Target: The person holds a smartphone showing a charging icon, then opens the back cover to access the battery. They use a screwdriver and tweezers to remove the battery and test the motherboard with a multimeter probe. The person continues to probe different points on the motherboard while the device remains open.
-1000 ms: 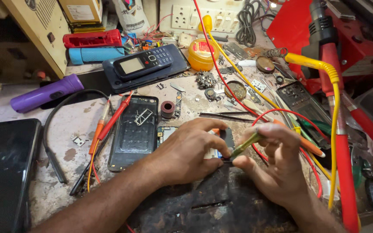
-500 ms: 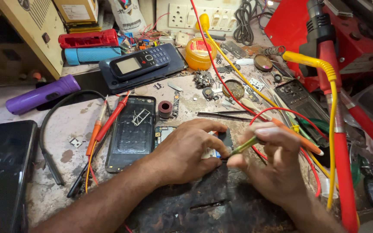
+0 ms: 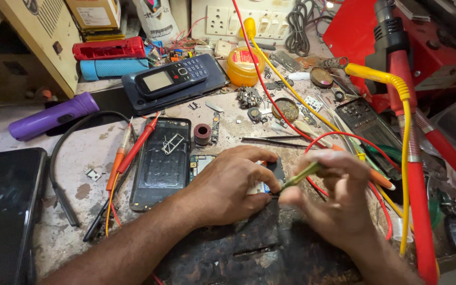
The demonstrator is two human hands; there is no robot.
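While I look down through the head camera, both hands meet low in the middle of the bench (image 3: 69, 211).

Left hand: my left hand (image 3: 233, 184) lies palm down, fingers curled and pressed on a small phone part (image 3: 270, 177) that shows dark with a bit of white and blue; I cannot tell more of its shape.
Right hand: my right hand (image 3: 339, 203) is closed on a thin green-yellow tool (image 3: 302, 175), pinched between thumb and fingers, its tip pointing left to the part, just beside the left fingertips.
Part's place: on the dark worn mat (image 3: 249, 248) at the bench's near edge, under the left fingers.
Left of the hands: an opened phone shell (image 3: 162, 161) lies flat, a bare circuit board (image 3: 201, 164) touching its right side; red and orange probes (image 3: 133, 150) lie slanted beside it.
Further back: a keypad phone (image 3: 172, 78) rests on a dark slab, a purple torch (image 3: 54, 116) to its left, a yellow tin (image 3: 243, 66) to its right.
Right side: red and yellow leads (image 3: 405, 137) run down past my right hand.
Far left: a black tablet (image 3: 3, 211) lies flat.
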